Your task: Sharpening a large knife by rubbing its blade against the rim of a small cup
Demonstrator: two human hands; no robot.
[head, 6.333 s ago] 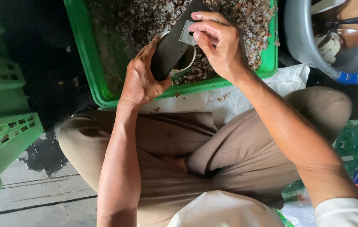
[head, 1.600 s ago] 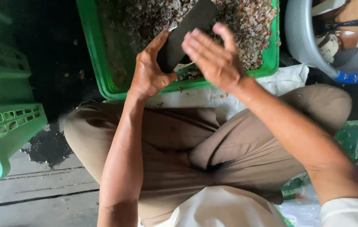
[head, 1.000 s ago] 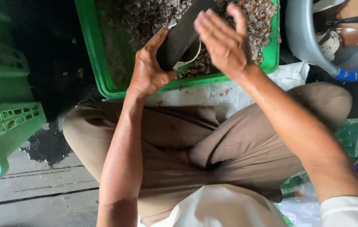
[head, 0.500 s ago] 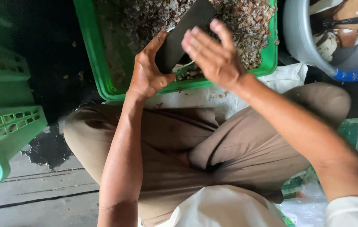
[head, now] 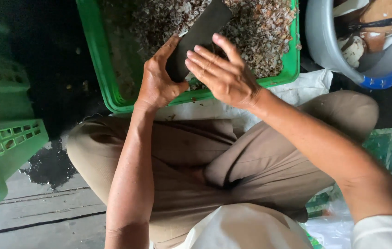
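- Left hand (head: pixel 159 83): fingers curled around the lower end of a flat dark slab (head: pixel 199 37), thumb pressed to its edge; the slab slants up over the green crate (head: pixel 95 69).
- Right hand (head: pixel 223 76): fingers spread and straight, lying flat against the slab's face, gripping nothing.
- Crate: holds grey-brown crumbled scraps (head: pixel 260 32); it stands just past the person's knees on a white sheet (head: pixel 311 83).
- Surroundings: grey tub (head: pixel 325 46) at far right, a second green crate (head: pixel 2 152) at left, wooden floor planks (head: pixel 35 216).

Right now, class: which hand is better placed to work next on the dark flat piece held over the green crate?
Probably right: the right hand hovers open at the dark flat piece, free; the left hand is gripping it.
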